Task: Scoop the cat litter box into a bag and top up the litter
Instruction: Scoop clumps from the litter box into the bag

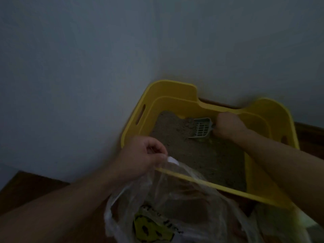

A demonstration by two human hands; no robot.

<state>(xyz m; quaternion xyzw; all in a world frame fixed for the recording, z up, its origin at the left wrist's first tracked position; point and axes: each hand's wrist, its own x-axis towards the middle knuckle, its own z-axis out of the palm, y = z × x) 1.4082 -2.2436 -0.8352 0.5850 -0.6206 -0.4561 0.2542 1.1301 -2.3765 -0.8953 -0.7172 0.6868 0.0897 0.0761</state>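
Observation:
A yellow litter box stands in the corner against the wall, filled with grey-brown litter. My right hand is inside the box, closed on the handle of a grey slotted scoop whose blade rests in the litter near the back wall. My left hand pinches the rim of a clear plastic bag at the box's near edge, holding it up. The bag has a yellow and black print low down.
A pale wall rises behind and to the left of the box. Dark wooden floor shows at lower left and beside the box at right. The scene is dim.

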